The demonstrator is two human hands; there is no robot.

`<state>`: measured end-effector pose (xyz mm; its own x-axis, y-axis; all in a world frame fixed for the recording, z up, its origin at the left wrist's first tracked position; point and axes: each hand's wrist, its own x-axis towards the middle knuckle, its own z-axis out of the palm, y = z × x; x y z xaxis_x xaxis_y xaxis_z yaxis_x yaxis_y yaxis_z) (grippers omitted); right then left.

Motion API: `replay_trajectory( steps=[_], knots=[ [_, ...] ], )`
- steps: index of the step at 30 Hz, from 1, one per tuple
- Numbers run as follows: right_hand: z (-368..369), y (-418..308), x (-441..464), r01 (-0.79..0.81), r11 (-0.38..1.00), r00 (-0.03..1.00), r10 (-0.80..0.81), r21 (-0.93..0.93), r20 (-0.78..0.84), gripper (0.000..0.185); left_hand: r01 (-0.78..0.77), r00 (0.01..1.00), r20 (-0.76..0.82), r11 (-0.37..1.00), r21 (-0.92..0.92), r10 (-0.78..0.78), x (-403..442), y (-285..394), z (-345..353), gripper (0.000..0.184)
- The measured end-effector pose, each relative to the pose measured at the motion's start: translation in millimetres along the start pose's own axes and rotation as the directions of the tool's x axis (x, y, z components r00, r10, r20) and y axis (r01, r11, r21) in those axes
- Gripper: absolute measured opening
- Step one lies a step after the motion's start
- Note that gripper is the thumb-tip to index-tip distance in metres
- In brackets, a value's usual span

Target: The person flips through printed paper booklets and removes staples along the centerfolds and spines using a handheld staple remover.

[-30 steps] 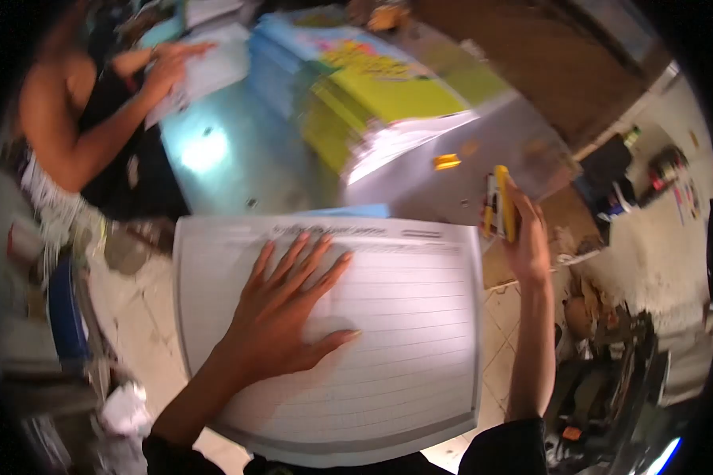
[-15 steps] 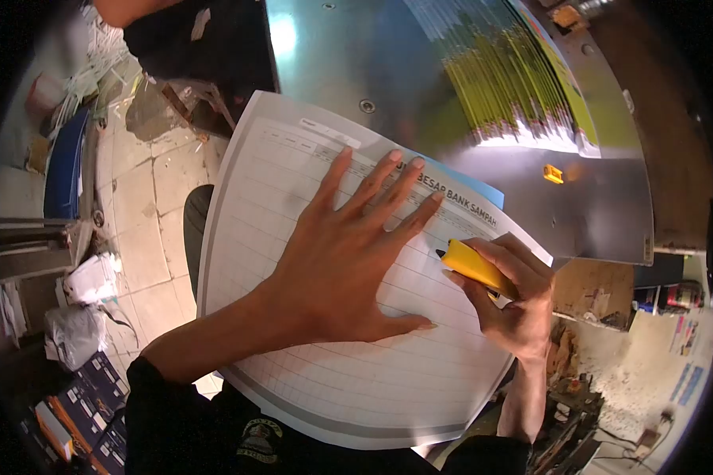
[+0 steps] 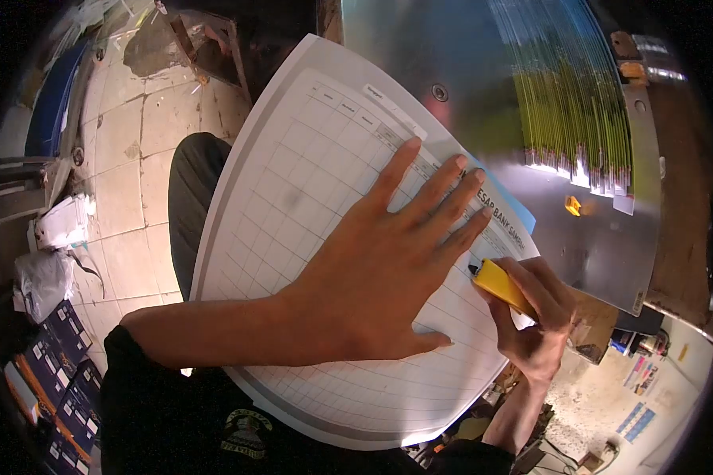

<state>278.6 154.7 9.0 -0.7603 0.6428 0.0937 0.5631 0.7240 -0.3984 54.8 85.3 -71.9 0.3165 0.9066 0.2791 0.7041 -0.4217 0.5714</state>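
Note:
A wide stack of printed, ruled sheets (image 3: 269, 190) lies slanted across my lap, its heading ending in "BESAR BANK SAMPAH". My left hand (image 3: 396, 261) rests flat on the top sheet, fingers spread toward the heading. At the sheets' right side, my right hand (image 3: 535, 317) is closed around a yellow stapler (image 3: 505, 286) with a dark tip pointing left. The stapler is just beyond my left fingers, over the ruled area; whether its jaws grip the paper I cannot tell. A blue sheet (image 3: 518, 215) shows from under the heading edge.
A shiny metal table (image 3: 467, 119) is ahead, bearing a fanned row of green-edged booklets (image 3: 574, 111) and a small yellow object (image 3: 573, 206). On the left are a tiled floor (image 3: 135, 190), a plastic bag (image 3: 43, 281) and dark boxes (image 3: 63, 340).
The view has shifted, so the table and booklets appear farther right and the sheets more steeply turned. Both hands keep the same pose, the left flat, the right around the stapler.

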Motion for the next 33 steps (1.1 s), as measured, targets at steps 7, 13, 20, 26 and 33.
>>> replay_trajectory(
  steps=[7, 13, 20, 26, 33],
  knots=[
    [-3.1, -3.0, 3.1, 0.062, 0.988, 0.996, -0.052, -0.144, 0.074, 0.046, -0.002, 1.0, 0.013, 1.0, 0.006, 0.002, 1.1, 1.7, -1.7, 0.103],
    [4.4, 6.9, -2.5, 0.034, 0.998, 0.999, -0.033, -0.061, 0.025, 0.048, -0.009, 0.999, 0.031, 1.0, -0.001, 0.009, 2.3, -0.2, 0.2, 0.101],
    [1.6, 25.9, 2.1, -0.081, 0.976, 0.996, 0.075, 0.203, 0.039, 0.046, 0.04, 0.998, 0.056, 0.998, -0.046, -0.037, 1.7, 0.9, -0.1, 0.109],
    [-2.2, 27.7, 9.3, -0.293, 0.817, 0.955, 0.229, 0.496, 0.186, 0.04, 0.043, 0.995, 0.096, 0.999, -0.024, -0.04, 3.4, 1.6, -3.6, 0.109],
    [-2.3, 23.1, 6.0, -0.495, 0.651, 0.863, 0.446, 0.576, 0.237, 0.038, 0.076, 0.992, 0.108, 0.996, -0.042, -0.071, 4.1, 3.8, -6.6, 0.11]
  ],
)
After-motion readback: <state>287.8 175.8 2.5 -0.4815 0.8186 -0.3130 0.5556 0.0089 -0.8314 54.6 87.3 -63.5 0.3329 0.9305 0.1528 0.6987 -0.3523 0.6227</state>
